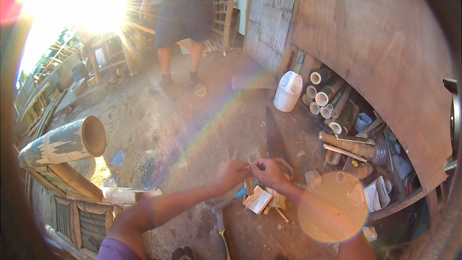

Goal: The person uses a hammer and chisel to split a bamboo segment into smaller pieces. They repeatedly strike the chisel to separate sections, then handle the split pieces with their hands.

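Small pale piece (247, 167): between the two hands, just above the wood pieces on the ground; its exact kind too small to tell.
Left hand (232, 173): fingers closed in a pinch on the piece, from its left.
Right hand (270, 172): fingers likewise pinched on it, fingertips meeting the left's; probably a fingertip hold because the piece is too slight for a fist.
Wood pieces (259, 199): pale, squared, in a loose heap below the hands; presumably kept there for short reach.
Hammer-like tool (220, 219): on the ground, left of the heap, yellow and black on its handle; likely laid close for easy pick-up.
Dark blade (275, 132): long, tapering, beyond the right hand; looks like a saw.
White jug (288, 95): upright on its base beside the bamboo tubes (331, 90), which lie stacked lengthwise beneath the wooden panel (373, 33), probably for shelter.
Standing person (185, 17): well apart, arms lowered.
Writing: no brand, label or lettering readable; glare washes out upper left.
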The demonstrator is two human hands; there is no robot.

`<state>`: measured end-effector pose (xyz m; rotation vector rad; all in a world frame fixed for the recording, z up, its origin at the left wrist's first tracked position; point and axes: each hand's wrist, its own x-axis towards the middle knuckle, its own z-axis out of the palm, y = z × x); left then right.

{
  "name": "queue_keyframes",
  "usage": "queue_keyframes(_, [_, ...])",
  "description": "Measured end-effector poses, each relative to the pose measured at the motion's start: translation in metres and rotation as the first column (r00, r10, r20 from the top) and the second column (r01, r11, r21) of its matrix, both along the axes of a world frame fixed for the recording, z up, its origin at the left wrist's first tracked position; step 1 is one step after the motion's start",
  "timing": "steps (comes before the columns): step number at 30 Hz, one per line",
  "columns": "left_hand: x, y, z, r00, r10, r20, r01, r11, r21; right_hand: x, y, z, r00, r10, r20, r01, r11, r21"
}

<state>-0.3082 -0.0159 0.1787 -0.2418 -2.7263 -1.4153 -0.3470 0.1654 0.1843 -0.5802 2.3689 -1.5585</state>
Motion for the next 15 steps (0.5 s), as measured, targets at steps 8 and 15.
queue_keyframes(8, [0.005, 0.000, 0.015, 1.000, -0.025, 0.015, 0.026, 0.999, -0.047, -0.001, 0.009, 0.006, 0.999, 0.031, 0.027, -0.033, 0.997, 0.069])
queue_keyframes(15, [0.001, 0.001, 0.011, 1.000, 0.002, -0.019, -0.003, 0.999, -0.037, 0.004, 0.006, 0.015, 0.975, 0.023, -0.221, -0.009, 0.998, 0.064])
